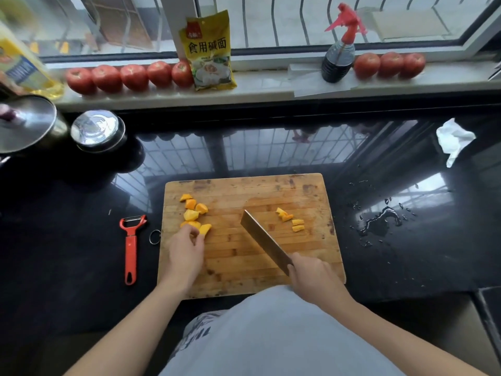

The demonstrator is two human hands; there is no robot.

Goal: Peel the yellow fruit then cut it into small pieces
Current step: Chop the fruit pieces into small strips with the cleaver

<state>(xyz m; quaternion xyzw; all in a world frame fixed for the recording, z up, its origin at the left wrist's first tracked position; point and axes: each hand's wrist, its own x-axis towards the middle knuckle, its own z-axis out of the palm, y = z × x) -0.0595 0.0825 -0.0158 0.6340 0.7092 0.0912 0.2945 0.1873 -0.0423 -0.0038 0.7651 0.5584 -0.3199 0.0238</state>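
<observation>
On the wooden cutting board [244, 267], the right hand [311, 275] grips a cleaver [264, 240] pointing far-left; the left hand [185, 251] pinches a yellow fruit piece [204, 229].

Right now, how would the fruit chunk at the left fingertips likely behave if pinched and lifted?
The chunk looks freshly cut and moist, so it is probably slippery. It is small, so likely light. Its flat cut faces suggest it would slide on the board rather than roll. The left hand touches it at the fingertips.
</observation>
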